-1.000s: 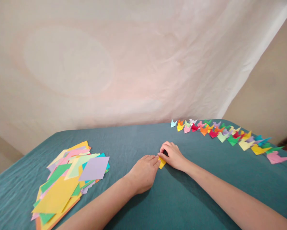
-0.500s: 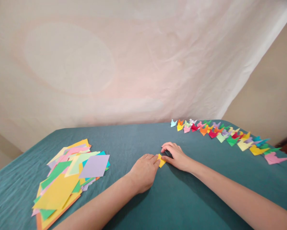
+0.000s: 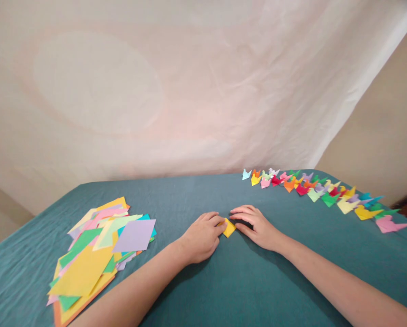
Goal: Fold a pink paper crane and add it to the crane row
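A small yellow folded paper (image 3: 229, 228) lies on the cloth between my hands, one corner pointing toward me. My left hand (image 3: 203, 237) has its fingertips on the paper's left side, with thumb and fingers closed on that edge and covering part of it. On the other side is my right hand (image 3: 256, 227), its thumb and fingers apart in a loose curve. That thumb tip is at the paper's right corner; whether it touches cannot be made out. No paper shows inside the right hand's curve.
A loose pile of coloured paper sheets (image 3: 84, 272) lies at the left, a lilac sheet (image 3: 134, 236) on top. Rows of small folded paper birds (image 3: 315, 194) stand along the right back edge. Dark green cloth (image 3: 274, 290) covers the table; a pale sheet (image 3: 196, 91) hangs behind.
My right hand has opened its fingers and drawn slightly right off the paper. My left hand has rolled back a little, so more of the yellow paper shows.
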Demonstrator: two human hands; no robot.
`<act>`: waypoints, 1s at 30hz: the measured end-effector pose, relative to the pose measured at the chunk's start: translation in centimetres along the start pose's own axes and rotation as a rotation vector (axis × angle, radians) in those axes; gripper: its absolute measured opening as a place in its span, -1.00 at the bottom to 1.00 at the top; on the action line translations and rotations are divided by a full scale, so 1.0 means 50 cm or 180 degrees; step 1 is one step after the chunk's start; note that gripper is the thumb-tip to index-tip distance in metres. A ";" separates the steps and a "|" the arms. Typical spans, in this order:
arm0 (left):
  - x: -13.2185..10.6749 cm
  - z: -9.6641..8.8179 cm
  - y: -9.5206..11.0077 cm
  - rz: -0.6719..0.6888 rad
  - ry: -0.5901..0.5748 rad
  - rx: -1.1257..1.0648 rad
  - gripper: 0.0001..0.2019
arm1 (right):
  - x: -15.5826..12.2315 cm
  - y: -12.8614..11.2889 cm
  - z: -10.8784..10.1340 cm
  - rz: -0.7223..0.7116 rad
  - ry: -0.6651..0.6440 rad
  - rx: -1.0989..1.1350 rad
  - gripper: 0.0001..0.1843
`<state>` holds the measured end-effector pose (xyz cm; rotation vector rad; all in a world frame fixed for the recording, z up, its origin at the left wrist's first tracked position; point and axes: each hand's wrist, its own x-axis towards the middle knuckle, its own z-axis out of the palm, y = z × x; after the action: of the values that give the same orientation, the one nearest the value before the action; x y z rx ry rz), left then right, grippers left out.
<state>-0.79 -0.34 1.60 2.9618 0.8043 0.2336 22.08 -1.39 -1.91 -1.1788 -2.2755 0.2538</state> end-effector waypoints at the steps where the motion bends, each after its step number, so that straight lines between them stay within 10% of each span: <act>1: -0.001 0.003 -0.004 0.0023 0.0012 -0.0014 -0.59 | -0.001 -0.004 0.000 -0.0100 -0.0017 -0.0057 -0.73; 30: 0.007 0.033 -0.007 -0.0390 0.0391 -0.0210 -0.60 | -0.002 -0.029 -0.017 -0.0470 -0.0342 -0.0398 -0.70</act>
<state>-0.41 0.11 -0.03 2.8468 0.9684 0.4293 21.61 -2.38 -0.65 -1.0741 -2.4902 0.1226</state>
